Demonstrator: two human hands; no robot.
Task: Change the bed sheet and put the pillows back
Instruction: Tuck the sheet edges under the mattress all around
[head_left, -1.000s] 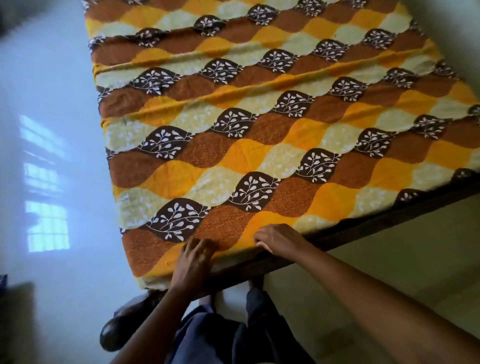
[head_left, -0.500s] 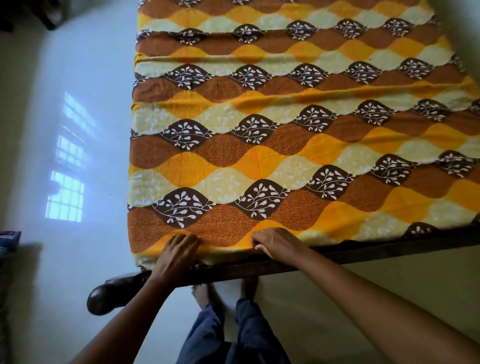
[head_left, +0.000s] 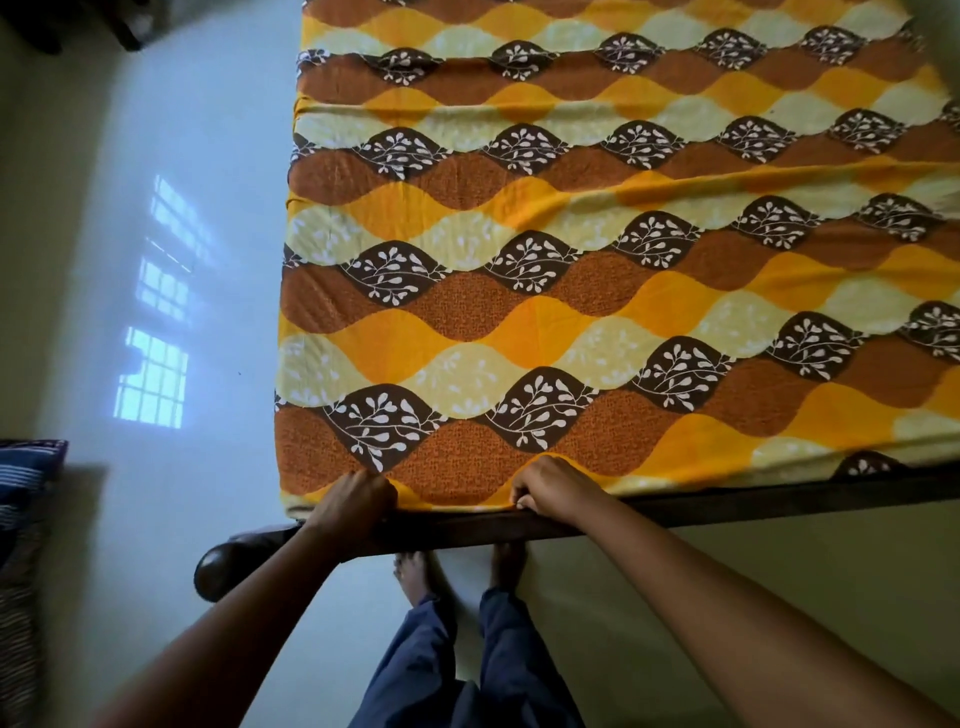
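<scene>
A bed sheet (head_left: 597, 291) with orange, yellow and brown waves and white leaf prints covers the mattress, with a few creases running across it. Both my hands are at the near edge of the mattress, above the dark wooden bed frame (head_left: 753, 506). My left hand (head_left: 358, 499) has its fingers curled over the sheet's edge near the left corner. My right hand (head_left: 553, 488) is a short way to the right, fingers curled down over the same edge. No pillows are in view.
Pale glossy floor (head_left: 171, 291) lies left of the bed with a window's reflection. A blue striped cloth (head_left: 26, 483) sits at the left edge. The frame's rounded dark corner (head_left: 218, 566) juts out near my bare feet (head_left: 415, 571).
Both hands' fingers went from lying on the sheet to curling over its near edge. The view swung so the bed sits further right and closer.
</scene>
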